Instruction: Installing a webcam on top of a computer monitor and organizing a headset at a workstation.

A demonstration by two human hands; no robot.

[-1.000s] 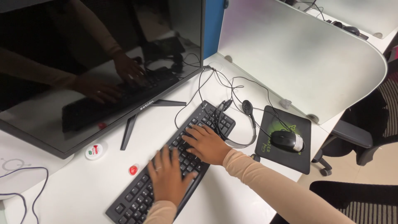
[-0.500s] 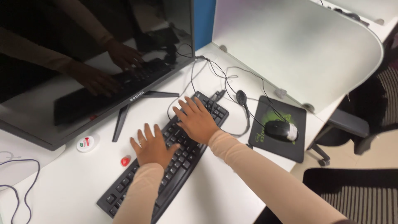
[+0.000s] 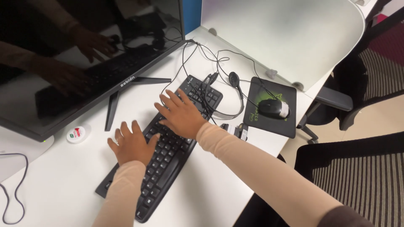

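Black keyboard (image 3: 168, 155) slanted on white desk (image 3: 219, 185), left hand (image 3: 132, 145) flat, fingers spread, over its left keys, right hand (image 3: 181, 115) splayed open on keys at 1 o'clock, gripping nothing, mouse (image 3: 272, 108) on pad at 2 o'clock.

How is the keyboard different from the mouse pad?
The keyboard is long and narrow, covered in keys; the mouse pad is squarish and flat with a green design. Both hands, left and right, rest on the keyboard, while only a mouse sits on the mouse pad. Both are black and lie on the white desk.
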